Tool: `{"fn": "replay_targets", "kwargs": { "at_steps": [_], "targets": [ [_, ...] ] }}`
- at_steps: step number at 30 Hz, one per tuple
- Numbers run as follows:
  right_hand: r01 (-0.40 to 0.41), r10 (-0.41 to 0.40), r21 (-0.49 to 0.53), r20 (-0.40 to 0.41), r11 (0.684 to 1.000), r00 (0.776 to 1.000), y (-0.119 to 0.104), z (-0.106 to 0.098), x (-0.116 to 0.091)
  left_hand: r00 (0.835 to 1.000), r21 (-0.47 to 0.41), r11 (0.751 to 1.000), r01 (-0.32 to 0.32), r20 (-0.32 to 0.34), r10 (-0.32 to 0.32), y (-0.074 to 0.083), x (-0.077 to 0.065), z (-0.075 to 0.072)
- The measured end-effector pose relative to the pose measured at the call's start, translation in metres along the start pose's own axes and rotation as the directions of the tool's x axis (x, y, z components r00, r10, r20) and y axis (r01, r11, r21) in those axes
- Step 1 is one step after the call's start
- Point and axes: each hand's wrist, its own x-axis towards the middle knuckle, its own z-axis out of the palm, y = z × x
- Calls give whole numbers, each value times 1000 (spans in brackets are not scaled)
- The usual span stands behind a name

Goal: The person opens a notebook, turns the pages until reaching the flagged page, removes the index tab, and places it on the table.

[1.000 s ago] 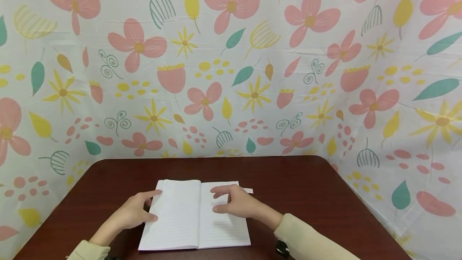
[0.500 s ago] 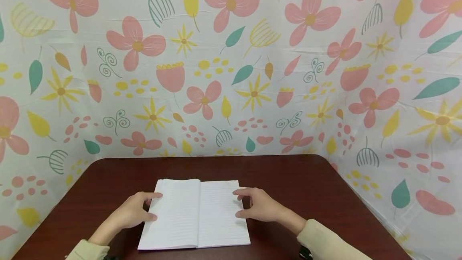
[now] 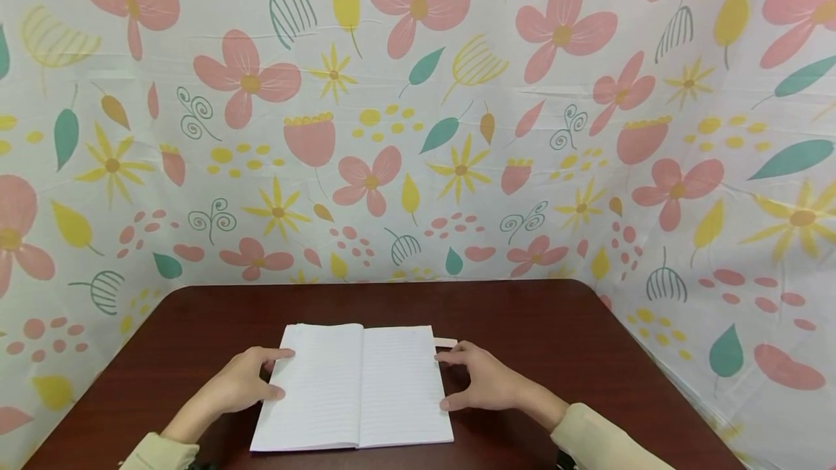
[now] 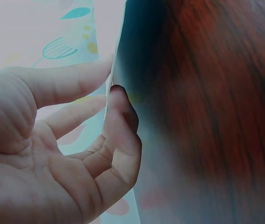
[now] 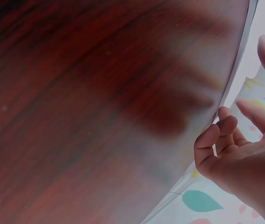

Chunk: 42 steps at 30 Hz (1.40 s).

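Note:
A lined notebook [image 3: 392, 397] lies opened flat on the dark wooden table, both visible pages bare of writing. In the head view my left hand [image 3: 240, 381] holds its left edge, with thumb and index fingertip over the page. The left wrist view has the left hand [image 4: 71, 140] with thumb on one side of the thin notebook edge [image 4: 115, 56] and curled fingers on the other. Beside the right edge is my right hand [image 3: 486, 377], thumb and index finger spread apart, tips right at the border. In the right wrist view, the right hand's [image 5: 249, 154] lower fingers bend near that edge.
A pale strip [image 3: 445, 342] sticks out past the notebook's upper right edge. Dark wood of the table [image 3: 522, 318] extends around the notebook. Behind and to the sides hangs a white curtain [image 3: 418, 238] printed with flowers and leaves.
My right hand has moved right, from above the right page to the notebook's right edge. The left hand stays at the left edge, and the notebook has not moved.

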Motion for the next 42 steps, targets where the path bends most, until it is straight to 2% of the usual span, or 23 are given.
{"fn": "replay_targets", "kwargs": {
  "at_steps": [7, 18, 42],
  "targets": [
    [7, -7, -5, 3, 1000, 1000, 1, 0, -1, 1000, 4, 1000, 5, 4, -5, 0, 1, 0],
    [-31, 30, -64, -17, 997, 999, -3, 3, 1, 1000, 21, 1000, 10, -3, -10, 1, 3, 0],
    [-27, 26, -68, -14, 997, 1000, 1, 8, 5, 1000, 38, 999, 6, -6, -6, 0, 3, 0]
  ]
}}
